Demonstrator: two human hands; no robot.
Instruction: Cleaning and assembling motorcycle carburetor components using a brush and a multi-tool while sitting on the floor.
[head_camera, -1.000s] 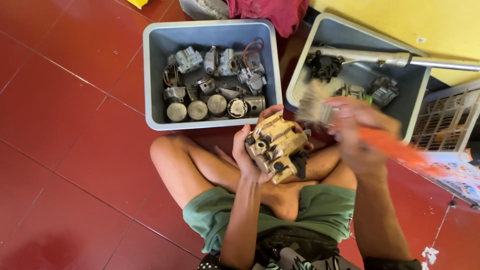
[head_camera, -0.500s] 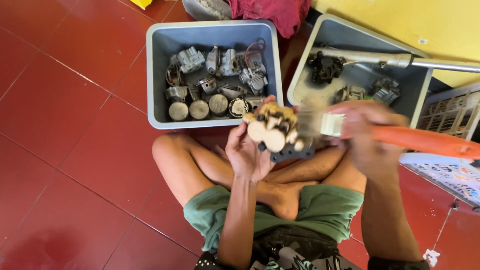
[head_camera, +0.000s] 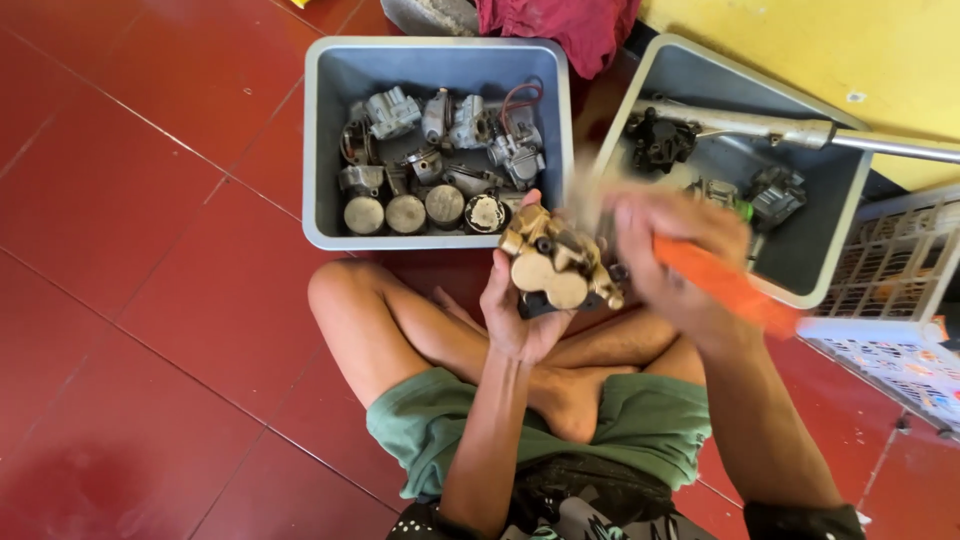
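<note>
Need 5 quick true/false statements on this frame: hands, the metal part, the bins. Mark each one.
1. The left hand holds a gold-coloured metal part. True.
2. The right hand grips an orange-handled tool. True.
3. The left grey bin holds only rags. False: it holds metal engine parts, with round pistons in a row along its near side.
4. The person stands at a workbench. False: the person sits cross-legged on the red tile floor.
5. A long metal tube lies across the right bin. True.
</note>
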